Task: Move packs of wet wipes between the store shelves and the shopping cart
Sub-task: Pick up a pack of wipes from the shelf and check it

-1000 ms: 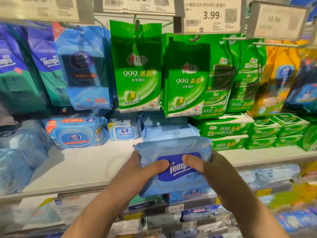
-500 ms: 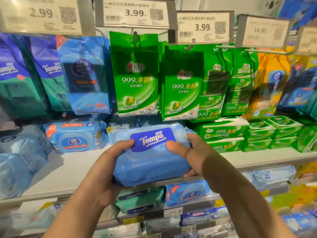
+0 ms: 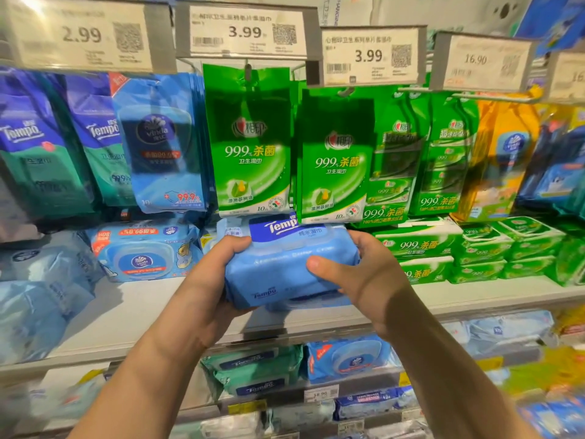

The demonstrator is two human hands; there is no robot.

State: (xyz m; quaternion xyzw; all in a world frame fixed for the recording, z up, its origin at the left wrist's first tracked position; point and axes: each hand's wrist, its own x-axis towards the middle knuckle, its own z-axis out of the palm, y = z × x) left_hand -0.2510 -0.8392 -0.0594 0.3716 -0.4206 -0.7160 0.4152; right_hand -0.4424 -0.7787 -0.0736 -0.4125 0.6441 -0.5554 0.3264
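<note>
A light blue Tempo pack of wet wipes (image 3: 285, 267) with a dark blue label is held between both hands above the white shelf (image 3: 136, 315), its far end under the hanging green packs. My left hand (image 3: 212, 280) grips its left side, thumb on top. My right hand (image 3: 364, 274) grips its right side, thumb lying across the front face. Another blue pack shows just under it at the shelf. The shopping cart is out of view.
Green 999 packs (image 3: 253, 147) hang on hooks right above the held pack. Green boxed packs (image 3: 421, 245) are stacked to the right, a blue Vinda pack (image 3: 142, 251) lies to the left. Price tags (image 3: 247, 31) line the top rail. Lower shelves hold more packs.
Both hands have carried the Tempo pack up and forward, from in front of the shelf edge onto the shelf level, and tilted it so its label faces up and away.
</note>
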